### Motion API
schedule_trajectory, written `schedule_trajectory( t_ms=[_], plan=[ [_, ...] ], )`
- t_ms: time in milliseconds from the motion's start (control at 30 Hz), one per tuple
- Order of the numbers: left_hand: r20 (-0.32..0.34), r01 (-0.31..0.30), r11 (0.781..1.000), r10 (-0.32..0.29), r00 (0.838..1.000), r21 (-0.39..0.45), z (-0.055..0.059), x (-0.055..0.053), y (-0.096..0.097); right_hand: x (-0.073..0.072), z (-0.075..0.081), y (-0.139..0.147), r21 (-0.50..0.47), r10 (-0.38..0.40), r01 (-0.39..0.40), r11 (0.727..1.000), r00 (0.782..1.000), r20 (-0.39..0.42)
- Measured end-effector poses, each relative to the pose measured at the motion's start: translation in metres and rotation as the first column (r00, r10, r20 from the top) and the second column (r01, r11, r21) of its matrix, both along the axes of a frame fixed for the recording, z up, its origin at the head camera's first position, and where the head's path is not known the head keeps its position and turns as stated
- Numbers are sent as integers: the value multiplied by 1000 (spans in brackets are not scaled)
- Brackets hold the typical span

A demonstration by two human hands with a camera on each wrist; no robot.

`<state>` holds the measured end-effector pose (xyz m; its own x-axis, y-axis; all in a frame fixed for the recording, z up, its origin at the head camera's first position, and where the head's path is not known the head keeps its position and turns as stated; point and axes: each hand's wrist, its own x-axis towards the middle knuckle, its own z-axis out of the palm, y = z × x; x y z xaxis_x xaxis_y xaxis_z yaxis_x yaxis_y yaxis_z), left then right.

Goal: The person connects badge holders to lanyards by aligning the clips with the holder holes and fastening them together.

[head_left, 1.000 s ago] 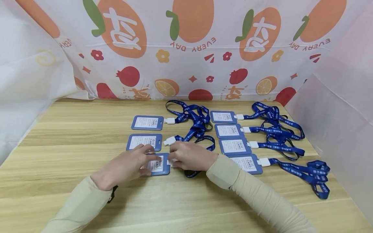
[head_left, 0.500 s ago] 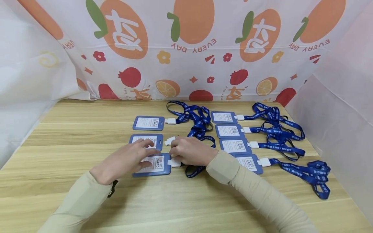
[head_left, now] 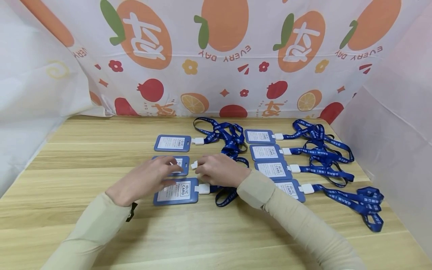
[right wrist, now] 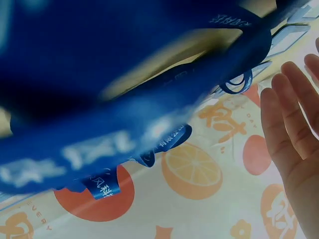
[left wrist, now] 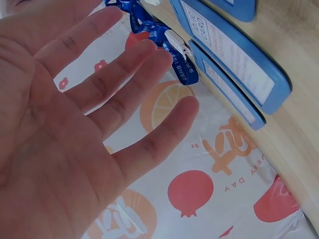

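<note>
In the head view, my left hand (head_left: 143, 180) hovers with spread, relaxed fingers over the left ends of the middle and lower blue ID card holders. The middle holder (head_left: 185, 168) is partly hidden by those fingers. A lower card holder (head_left: 175, 192) lies flat, a white clip (head_left: 204, 188) at its slot. My right hand (head_left: 219, 170) has its thumb and forefinger at another white clip (head_left: 194, 165), pinching it just right of the middle holder. Most of that clip is covered. In the right wrist view, a blue lanyard (right wrist: 99, 144) blurs close to the camera.
Behind lies another card holder (head_left: 173, 143) with its clip and a heaped lanyard (head_left: 229, 135). On the right, several card holders (head_left: 264, 152) form a column, their lanyards (head_left: 324, 168) trailing right. A fruit-print curtain (head_left: 209, 75) closes the wooden table's (head_left: 84, 157) back edge.
My right hand has left the lower holder's clip and moved up to the middle one. My left hand has lifted off the lower holder and shifted slightly back and left.
</note>
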<state>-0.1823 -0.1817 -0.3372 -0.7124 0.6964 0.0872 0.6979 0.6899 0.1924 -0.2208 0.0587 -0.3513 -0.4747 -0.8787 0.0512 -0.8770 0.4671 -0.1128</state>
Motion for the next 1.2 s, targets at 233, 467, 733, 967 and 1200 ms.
schedule_trajectory(
  t_ms=[233,467,733,967,1200],
  plan=[
    [-6,7,1000,-7,1000,5,-1,-4,-1,-5,0,-1,-8,-11,11,1000,1000,-9],
    [-2,-19,1000,19,1000,-7,0,-6,-1,-8,1,-1,-29,-14,14,999,1000,-3],
    [11,-49,998,50,999,-30,1,-8,0,-15,1,-2,-15,-14,14,1000,1000,-10],
    [7,-67,997,68,998,-31,1,-9,-1,-18,6,-1,9,-12,12,1000,999,-48],
    [-2,-57,998,57,998,-23,0,-12,-2,-21,7,-3,30,-9,11,999,998,-60]
  ],
)
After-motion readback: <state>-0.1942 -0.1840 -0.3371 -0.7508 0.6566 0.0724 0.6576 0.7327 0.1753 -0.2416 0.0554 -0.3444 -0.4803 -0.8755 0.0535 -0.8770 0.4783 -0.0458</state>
